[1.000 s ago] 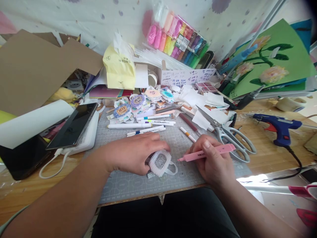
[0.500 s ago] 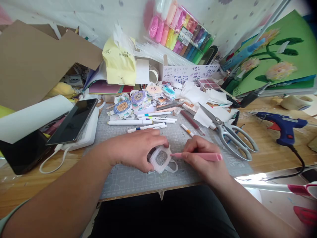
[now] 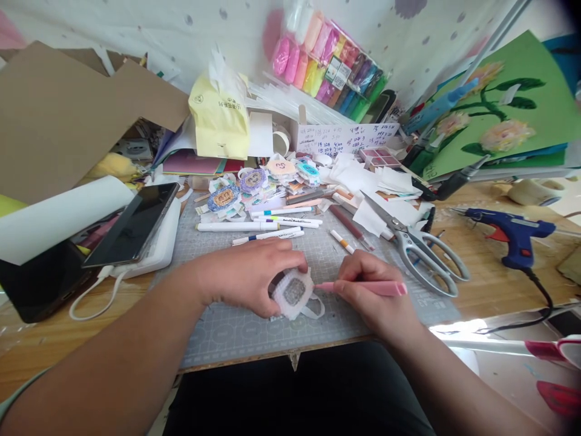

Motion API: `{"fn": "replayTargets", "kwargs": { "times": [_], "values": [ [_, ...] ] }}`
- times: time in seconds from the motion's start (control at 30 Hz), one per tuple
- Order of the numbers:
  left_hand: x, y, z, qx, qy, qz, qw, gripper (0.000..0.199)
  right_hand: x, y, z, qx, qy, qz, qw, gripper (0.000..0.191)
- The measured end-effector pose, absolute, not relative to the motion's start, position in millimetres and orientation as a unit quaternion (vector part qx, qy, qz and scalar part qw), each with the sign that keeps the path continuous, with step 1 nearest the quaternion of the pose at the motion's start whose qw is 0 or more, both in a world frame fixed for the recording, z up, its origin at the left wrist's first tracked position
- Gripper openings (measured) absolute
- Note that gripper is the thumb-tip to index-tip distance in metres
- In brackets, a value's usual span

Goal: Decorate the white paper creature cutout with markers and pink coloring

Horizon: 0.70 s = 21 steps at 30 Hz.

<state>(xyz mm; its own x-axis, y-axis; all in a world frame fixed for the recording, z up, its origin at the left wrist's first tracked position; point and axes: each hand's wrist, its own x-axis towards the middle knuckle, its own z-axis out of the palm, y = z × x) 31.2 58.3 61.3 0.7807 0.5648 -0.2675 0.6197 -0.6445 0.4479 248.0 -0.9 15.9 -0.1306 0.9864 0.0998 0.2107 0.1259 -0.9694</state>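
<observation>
My left hand (image 3: 261,272) grips a small white paper piece (image 3: 284,298) with a grey patterned centre and a loop of white strip at its lower right. Between the fingers of my right hand (image 3: 372,293) is a pink marker pen (image 3: 381,288), its tip at the right edge of the paper piece. Whether the tip touches it I cannot tell. Both hands are low over a grey cutting mat (image 3: 254,339). Beyond them lie several white markers (image 3: 238,226) and a short marker with an orange band (image 3: 341,241).
Decorated paper pieces (image 3: 224,197) are heaped at the mat's back. Large scissors (image 3: 426,260) lie right, then a blue glue gun (image 3: 512,233). A phone (image 3: 136,221) leans on a white box at left. A yellow tissue pack (image 3: 220,118) and crumpled white paper (image 3: 356,172) are behind.
The camera view has shifted slightly. Both hands keep nearly the same pose, with the pink marker still at the paper piece's right edge.
</observation>
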Motion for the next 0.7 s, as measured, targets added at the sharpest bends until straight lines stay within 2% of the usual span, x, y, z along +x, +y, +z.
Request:
{"fn": "replayTargets", "kwargs": {
  "times": [0.17,0.27,0.37,0.5,0.6,0.7],
  "values": [
    [31.5,58.6,62.0,0.908,0.322,-0.053,0.263,0.048,247.3,-1.0,13.7,-0.469,-0.618,0.460,0.431,0.028],
    [31.7,58.9,63.2,0.907,0.321,-0.055,0.268,0.046,247.8,-0.2,12.6,-0.487,-0.592,0.444,0.464,0.028],
    [31.6,59.0,63.6,0.907,0.321,-0.056,0.266,0.047,248.3,1.0,12.9,-0.476,-0.601,0.469,0.439,0.026],
    [30.9,59.3,61.8,0.909,0.317,-0.056,0.264,0.047,247.0,3.0,13.2,-0.513,-0.584,0.431,0.458,0.025],
    [30.5,59.5,59.9,0.913,0.312,-0.052,0.258,0.049,244.9,4.1,13.9,-0.494,-0.600,0.453,0.437,0.024],
    [30.5,59.6,59.4,0.914,0.309,-0.052,0.257,0.047,243.7,4.6,15.6,-0.527,-0.593,0.419,0.441,0.025]
  ]
}}
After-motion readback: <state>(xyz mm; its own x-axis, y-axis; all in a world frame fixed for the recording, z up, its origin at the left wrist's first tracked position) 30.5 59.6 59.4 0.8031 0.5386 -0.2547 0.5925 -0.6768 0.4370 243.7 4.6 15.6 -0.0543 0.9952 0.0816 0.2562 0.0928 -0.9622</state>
